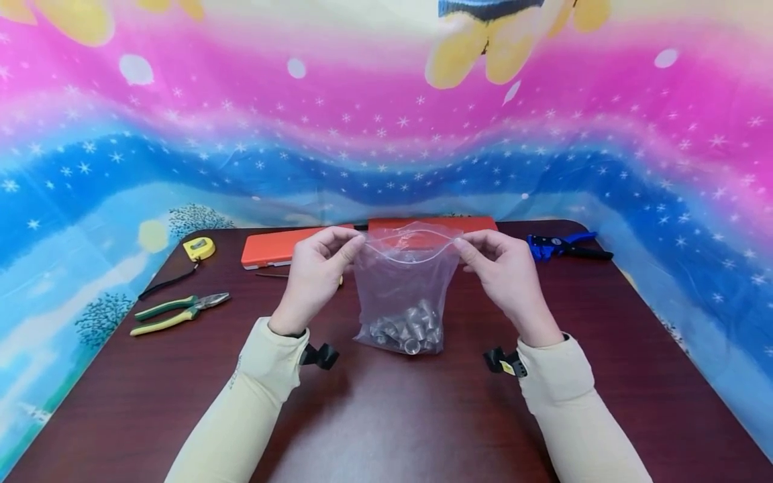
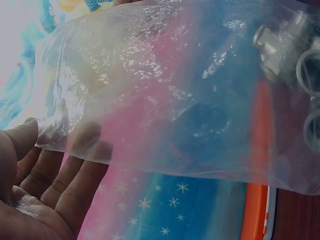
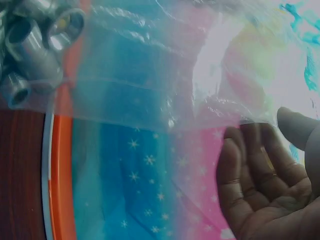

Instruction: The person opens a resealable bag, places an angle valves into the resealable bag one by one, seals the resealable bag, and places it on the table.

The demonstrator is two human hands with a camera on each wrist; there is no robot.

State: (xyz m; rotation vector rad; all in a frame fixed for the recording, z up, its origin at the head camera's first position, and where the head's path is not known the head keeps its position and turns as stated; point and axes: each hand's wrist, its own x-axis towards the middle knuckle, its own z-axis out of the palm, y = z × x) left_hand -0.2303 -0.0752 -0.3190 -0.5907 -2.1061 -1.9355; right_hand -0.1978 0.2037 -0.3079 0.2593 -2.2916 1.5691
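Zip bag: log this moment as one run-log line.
left hand: pinches bag top | right hand: pinches bag top | zip bag: upright on table, mouth open | metal fittings: inside, at bottom

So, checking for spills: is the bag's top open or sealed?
Open: the bag's top edges gape apart between both hands' pinches.

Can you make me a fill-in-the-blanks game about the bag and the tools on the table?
1. Both the left hand and the right hand pinch the top of the clear plastic zip bag, which holds small ____ fittings.
2. The pliers with green and yellow handles lie on the person's ____ side.
3. The flat case behind the bag is ____.

Missing words: metal; left; orange
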